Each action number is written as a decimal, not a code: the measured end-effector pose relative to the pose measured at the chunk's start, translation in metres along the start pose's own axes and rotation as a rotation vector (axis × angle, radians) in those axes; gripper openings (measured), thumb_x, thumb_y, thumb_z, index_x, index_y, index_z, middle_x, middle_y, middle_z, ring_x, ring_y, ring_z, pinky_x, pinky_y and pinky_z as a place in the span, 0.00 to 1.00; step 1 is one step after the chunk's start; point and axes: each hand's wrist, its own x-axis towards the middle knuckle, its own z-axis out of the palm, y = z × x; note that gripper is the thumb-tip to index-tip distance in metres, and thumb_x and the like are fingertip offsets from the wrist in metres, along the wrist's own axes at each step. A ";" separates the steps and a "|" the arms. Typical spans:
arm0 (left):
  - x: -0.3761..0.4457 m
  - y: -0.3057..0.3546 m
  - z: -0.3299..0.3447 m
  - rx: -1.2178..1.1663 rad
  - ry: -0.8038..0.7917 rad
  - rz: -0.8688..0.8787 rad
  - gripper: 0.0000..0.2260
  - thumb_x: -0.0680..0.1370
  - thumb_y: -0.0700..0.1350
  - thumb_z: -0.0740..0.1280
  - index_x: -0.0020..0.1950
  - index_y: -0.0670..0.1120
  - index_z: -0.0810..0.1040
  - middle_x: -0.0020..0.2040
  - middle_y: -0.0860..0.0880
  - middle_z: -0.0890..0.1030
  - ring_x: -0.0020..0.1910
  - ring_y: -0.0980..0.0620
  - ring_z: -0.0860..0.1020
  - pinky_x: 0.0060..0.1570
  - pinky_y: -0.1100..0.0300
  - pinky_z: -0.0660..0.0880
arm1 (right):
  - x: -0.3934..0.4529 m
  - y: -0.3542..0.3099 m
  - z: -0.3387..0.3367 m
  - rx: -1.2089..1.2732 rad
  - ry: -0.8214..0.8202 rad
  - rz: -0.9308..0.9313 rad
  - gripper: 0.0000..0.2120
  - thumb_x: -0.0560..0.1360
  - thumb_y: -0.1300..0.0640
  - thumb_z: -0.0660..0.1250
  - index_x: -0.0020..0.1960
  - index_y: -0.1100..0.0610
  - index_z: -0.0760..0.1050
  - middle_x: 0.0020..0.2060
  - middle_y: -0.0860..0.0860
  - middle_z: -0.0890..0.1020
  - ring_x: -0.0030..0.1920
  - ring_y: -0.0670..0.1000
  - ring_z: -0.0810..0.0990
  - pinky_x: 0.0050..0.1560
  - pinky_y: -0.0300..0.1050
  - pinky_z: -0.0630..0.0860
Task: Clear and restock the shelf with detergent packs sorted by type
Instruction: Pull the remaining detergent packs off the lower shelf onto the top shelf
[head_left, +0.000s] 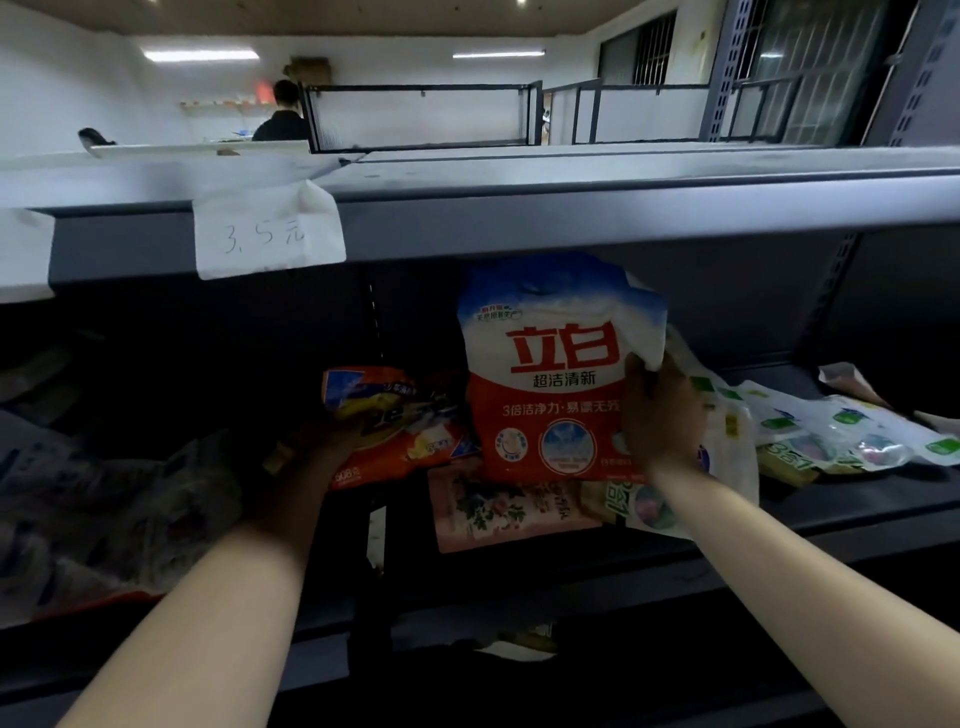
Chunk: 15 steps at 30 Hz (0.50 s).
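Red-white pack, orange pack, two hands.

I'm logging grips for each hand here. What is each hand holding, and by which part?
The right hand grips the red-and-white detergent bag by its right edge. The left hand holds the orange detergent pack at its lower left edge.

White walls, barred windows
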 end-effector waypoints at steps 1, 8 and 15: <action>-0.002 -0.001 -0.001 -0.014 -0.023 -0.005 0.38 0.72 0.67 0.64 0.75 0.48 0.59 0.67 0.40 0.70 0.62 0.38 0.71 0.63 0.45 0.68 | 0.000 0.000 -0.001 -0.002 -0.008 -0.004 0.18 0.81 0.48 0.54 0.49 0.60 0.74 0.41 0.58 0.81 0.41 0.58 0.79 0.44 0.54 0.77; -0.040 0.015 0.009 -0.294 0.246 -0.072 0.24 0.78 0.48 0.66 0.71 0.40 0.67 0.66 0.36 0.72 0.63 0.37 0.72 0.58 0.50 0.69 | 0.005 -0.005 -0.015 0.006 -0.140 0.027 0.18 0.80 0.44 0.54 0.53 0.57 0.75 0.45 0.56 0.82 0.46 0.58 0.80 0.50 0.57 0.77; -0.098 0.019 0.006 -0.426 0.612 0.212 0.18 0.81 0.50 0.60 0.64 0.40 0.75 0.60 0.38 0.78 0.59 0.37 0.76 0.53 0.52 0.71 | 0.005 -0.010 -0.030 0.093 -0.221 0.084 0.16 0.80 0.46 0.55 0.52 0.56 0.76 0.45 0.55 0.82 0.46 0.58 0.81 0.50 0.57 0.77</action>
